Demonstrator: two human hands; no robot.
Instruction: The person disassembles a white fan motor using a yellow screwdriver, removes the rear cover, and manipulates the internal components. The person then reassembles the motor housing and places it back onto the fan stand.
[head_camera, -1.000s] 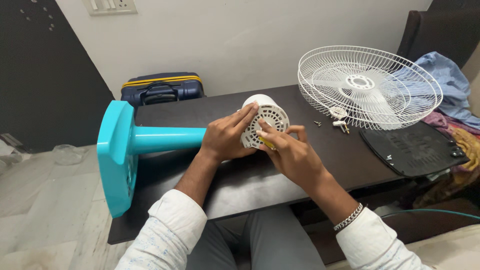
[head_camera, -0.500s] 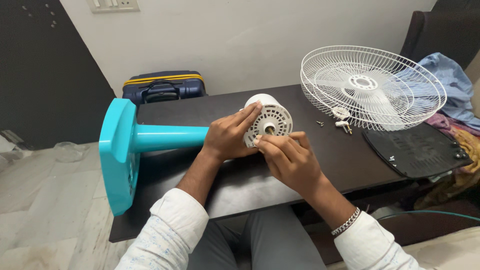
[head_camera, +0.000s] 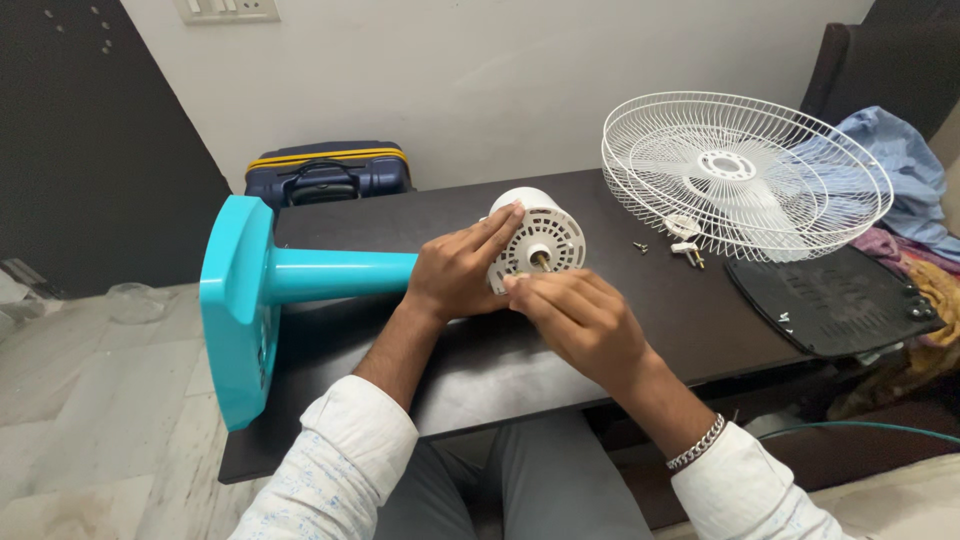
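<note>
The left hand wraps the white fan motor housing to steady it on the dark surface, while the right hand, at five o'clock, pinches a small part against its face.

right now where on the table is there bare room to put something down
Bare tabletop lies behind the teal stand, toward the wall. Another free strip runs along the near edge, below the left hand and right hand. The right end is crowded: white fan guard, loose screws and a black panel. The white motor housing fills the middle.
</note>
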